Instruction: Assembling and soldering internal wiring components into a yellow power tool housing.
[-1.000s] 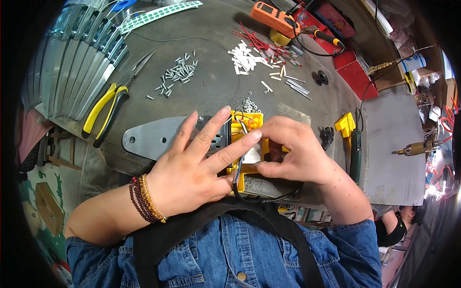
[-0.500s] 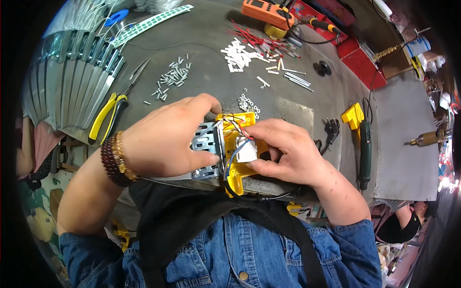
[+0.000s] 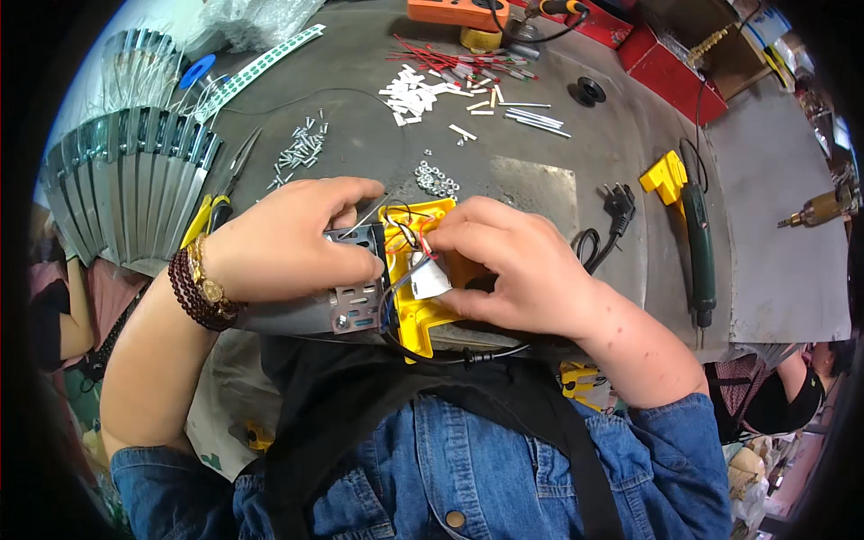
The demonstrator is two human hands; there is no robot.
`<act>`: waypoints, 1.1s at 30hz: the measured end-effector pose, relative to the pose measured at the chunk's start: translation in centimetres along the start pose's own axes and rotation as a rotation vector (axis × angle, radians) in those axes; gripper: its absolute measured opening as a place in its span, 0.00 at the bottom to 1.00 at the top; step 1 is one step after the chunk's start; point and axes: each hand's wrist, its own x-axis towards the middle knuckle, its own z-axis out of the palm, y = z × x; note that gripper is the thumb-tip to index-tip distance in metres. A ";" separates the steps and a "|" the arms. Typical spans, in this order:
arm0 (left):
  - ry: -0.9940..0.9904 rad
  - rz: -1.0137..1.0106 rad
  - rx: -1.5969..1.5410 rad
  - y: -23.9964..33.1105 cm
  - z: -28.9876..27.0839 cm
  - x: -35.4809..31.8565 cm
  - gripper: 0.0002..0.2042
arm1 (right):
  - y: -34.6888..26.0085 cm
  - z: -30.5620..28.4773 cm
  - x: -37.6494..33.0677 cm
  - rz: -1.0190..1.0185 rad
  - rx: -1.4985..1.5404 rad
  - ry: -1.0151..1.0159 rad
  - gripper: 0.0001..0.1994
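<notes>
An open yellow plastic housing [image 3: 416, 335] sits at the table's near edge, in front of me. My left hand [image 3: 297, 238] has its thumb and fingers closed on the slotted metal plate [image 3: 356, 309] joined to the housing's left side. Inside the housing lies a small white block [image 3: 430, 281] with thin red, black and white wires [image 3: 416, 236] above it. My right hand [image 3: 517, 265] pinches this block from the right, fingers above and thumb below. A black cable [image 3: 477, 356] runs along the housing's near end. My right palm hides part of the housing.
Beyond my hands lie hex nuts [image 3: 436, 180], screws [image 3: 301, 146], white sleeves [image 3: 412, 94] and red-wired parts [image 3: 459, 63]. Yellow-handled pliers [image 3: 219, 200] and a fan of metal blades [image 3: 126, 184] are left. A plug [image 3: 617, 207] and a green electric screwdriver [image 3: 698, 252] are right.
The whole scene has shifted left in the picture as my view moved. The metal plate is turned slightly and looks darker. The white block is tilted more, still between my right fingers.
</notes>
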 end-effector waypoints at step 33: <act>0.524 0.594 0.270 2.2 2.8 -0.3 0.49 | 4.4 -13.2 -18.5 0.642 -0.868 0.560 0.17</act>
